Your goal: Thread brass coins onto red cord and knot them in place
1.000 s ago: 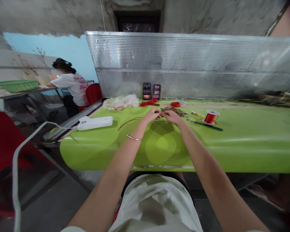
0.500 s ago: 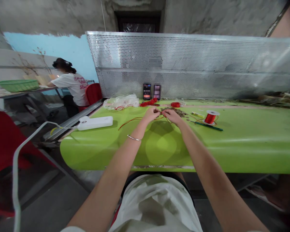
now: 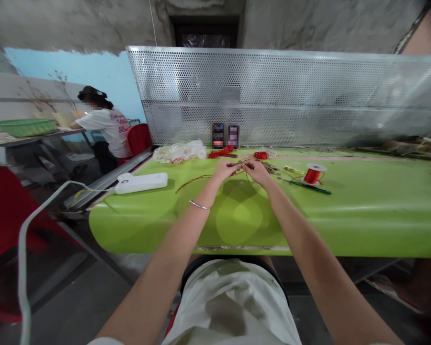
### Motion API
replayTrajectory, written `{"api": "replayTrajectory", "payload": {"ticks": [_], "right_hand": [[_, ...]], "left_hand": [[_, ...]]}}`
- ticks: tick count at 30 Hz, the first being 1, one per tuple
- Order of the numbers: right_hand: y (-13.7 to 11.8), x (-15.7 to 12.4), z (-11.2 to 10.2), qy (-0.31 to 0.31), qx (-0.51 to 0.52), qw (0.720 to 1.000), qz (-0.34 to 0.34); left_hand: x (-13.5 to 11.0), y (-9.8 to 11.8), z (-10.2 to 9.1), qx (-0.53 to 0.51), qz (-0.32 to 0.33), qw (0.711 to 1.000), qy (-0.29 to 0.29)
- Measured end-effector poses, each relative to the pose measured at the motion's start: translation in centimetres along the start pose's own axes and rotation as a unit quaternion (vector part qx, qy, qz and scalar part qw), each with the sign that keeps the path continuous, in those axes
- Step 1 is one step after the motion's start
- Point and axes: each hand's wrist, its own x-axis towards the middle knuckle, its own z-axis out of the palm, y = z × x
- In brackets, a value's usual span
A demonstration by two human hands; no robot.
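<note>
From my distant seat, I see the left hand [image 3: 225, 171] and right hand [image 3: 256, 172] pinching red cord [image 3: 193, 180] (the exact grip is too tiny for me), nearer the tabletop's [image 3: 377, 201] far edge, one length trailing toward its left edge. A red spool [image 3: 312, 174] stands right of them, a green stick [image 3: 314, 188] lying on its near-edge side.
</note>
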Motion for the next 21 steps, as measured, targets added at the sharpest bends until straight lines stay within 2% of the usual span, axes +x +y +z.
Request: {"api": "replayTrajectory", "payload": {"ticks": [14,17,21], "right_hand": [[-0.3,-0.1,0.2,0.002,0.019,1.000,-0.001],[-0.8,-0.2,0.0,-0.009,0.027,1.000,0.011],[-1.2,-0.3,-0.2,-0.021,0.055,0.998,0.027]], "left_hand": [[-0.3,0.5,0.2,0.008,-0.020,1.000,0.020],[-0.3,0.6,0.3,-0.006,0.010,0.999,0.036],[-0.4,0.8,0.5,0.018,0.105,0.992,0.071]]}}
